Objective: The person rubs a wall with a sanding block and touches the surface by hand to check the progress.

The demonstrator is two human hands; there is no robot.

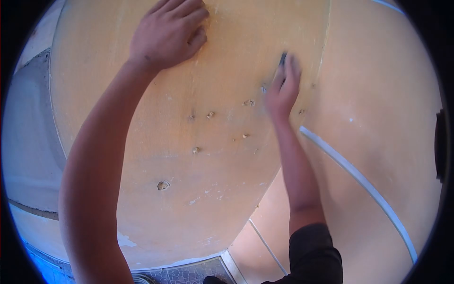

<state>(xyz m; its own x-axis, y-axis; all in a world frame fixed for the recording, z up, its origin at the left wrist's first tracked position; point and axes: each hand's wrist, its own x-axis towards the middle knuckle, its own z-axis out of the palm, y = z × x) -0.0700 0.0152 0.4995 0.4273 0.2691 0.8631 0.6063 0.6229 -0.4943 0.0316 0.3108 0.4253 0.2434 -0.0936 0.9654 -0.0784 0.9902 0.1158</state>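
Note:
My left hand (pixel 171 34) is up against the yellowish, worn wall (pixel 217 61) near the top of the view. Its fingers are curled and partly cut off by the frame edge, so whatever they may hold is hidden. To the right, my right hand (pixel 284 90) is closed on a small dark object (pixel 283 59) near the wall's right side; motion blur hides its kind. Around it the wall has several plugged or chipped holes, among them a beige plug (pixel 210 114), another plug (pixel 196 150) and a larger broken hole (pixel 163 185).
A white conduit strip (pixel 364 182) curves down the adjoining wall (pixel 378 94) at right. Grey bare plaster (pixel 30 137) shows at far left. Below lies a patterned tile floor (pixel 189 274), with a coil of cable or hose (pixel 143 279) at its edge.

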